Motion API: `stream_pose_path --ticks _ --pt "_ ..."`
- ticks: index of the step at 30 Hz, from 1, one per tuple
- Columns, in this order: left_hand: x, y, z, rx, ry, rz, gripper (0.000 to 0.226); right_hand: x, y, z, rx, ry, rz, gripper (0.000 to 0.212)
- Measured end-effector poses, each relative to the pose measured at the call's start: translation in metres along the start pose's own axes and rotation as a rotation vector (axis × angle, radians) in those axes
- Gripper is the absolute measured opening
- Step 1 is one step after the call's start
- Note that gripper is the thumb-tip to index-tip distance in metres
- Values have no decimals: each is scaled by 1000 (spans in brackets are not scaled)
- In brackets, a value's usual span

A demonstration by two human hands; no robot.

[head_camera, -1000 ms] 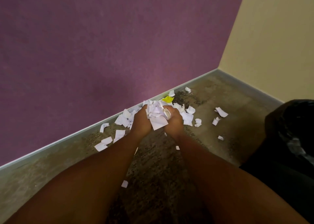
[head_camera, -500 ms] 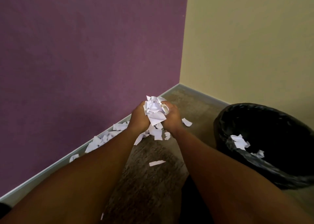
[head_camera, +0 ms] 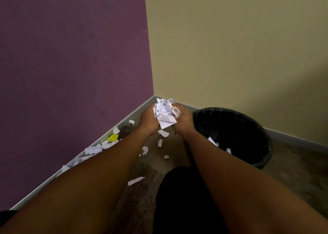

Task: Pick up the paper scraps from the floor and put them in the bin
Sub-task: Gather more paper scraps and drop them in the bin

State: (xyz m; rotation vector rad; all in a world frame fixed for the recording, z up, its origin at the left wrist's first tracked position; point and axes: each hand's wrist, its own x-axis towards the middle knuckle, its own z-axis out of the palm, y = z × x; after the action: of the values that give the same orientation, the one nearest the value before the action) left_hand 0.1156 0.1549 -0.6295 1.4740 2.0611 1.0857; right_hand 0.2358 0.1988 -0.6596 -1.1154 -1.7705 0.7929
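Held wad (head_camera: 164,113): crumpled white paper scraps, one flat sheet corner pointing down; pressed between both hands above the floor, just left of the bin
Left hand (head_camera: 148,121): fingers curled around the wad's left side
Right hand (head_camera: 184,119): fingers clenched on its right side
Bin (head_camera: 248,127): round, black-lined; a few white scraps (head_camera: 213,141) lay inside
Floor scraps (head_camera: 94,149): white pieces strewn along the purple wall's skirting; one yellow scrap (head_camera: 113,137) among them
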Motion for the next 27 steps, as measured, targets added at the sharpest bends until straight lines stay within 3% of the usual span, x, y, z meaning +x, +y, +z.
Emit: stream_pose_path --ticks 3,5,7,15,17,22,27 --pt "0 21 23 -113 -47 45 24 -1 6 -31 33 11 104 40" --pt "1 32 37 -103 -67 66 10 -4 15 -52 41 15 132 45" --pt "2 39 50 -81 -100 68 10 -7 25 -66 67 39 150 49" --pt "3 67 87 1 -263 112 25 -13 54 -109 -26 73 302 45" --pt "5 69 95 30 -342 127 33 -13 68 -116 -131 33 382 41" --pt "0 72 98 -120 -607 48 79 -20 69 -138 -361 -209 510 36" --pt "2 62 98 -183 -666 79 80 -22 67 -141 -406 -263 583 51"
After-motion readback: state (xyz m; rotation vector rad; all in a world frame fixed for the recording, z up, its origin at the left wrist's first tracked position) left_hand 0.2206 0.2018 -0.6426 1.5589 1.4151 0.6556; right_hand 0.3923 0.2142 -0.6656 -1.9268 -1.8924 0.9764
